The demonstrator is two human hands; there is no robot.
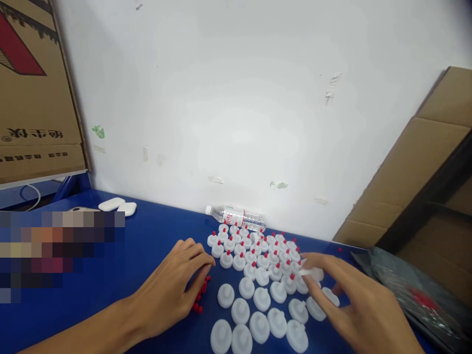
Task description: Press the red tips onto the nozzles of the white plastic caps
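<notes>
Several white plastic caps (254, 300) stand in rows on the blue table (155, 236). The far rows (254, 246) carry small red plugs; the near rows have none. My left hand (173, 287) rests on the table left of the caps, fingers curled over a little heap of loose red plugs (201, 292); what the fingertips hold is hidden. My right hand (354, 305) lies over the right side of the caps, its fingers pinching a white cap (309, 272).
A clear water bottle (238, 216) lies on its side by the white wall. Two white cases (118, 205) sit at the back left. Cardboard boxes stand at the left (33, 88) and right (416, 172). A dark plastic bag (413, 290) lies at the right edge.
</notes>
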